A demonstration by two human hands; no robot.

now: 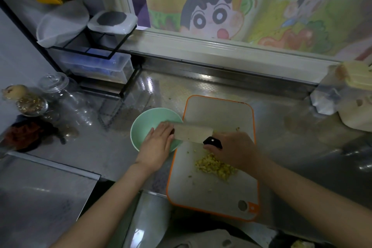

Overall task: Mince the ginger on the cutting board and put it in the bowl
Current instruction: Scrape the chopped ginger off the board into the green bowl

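A pile of minced yellow ginger lies on the white cutting board with an orange rim. To the board's left stands a mint green bowl. My right hand grips the black handle of a cleaver, whose blade reaches flat from the board out over the bowl. My left hand lies flat, fingers together, on the blade's far end above the bowl. Whether ginger is on the blade or in the bowl is hidden by the hand.
A black wire rack with plastic boxes stands at the back left. Glass jars sit left of the bowl. A pale container and wrapped items are at the right. The steel counter edge runs near the board's front.
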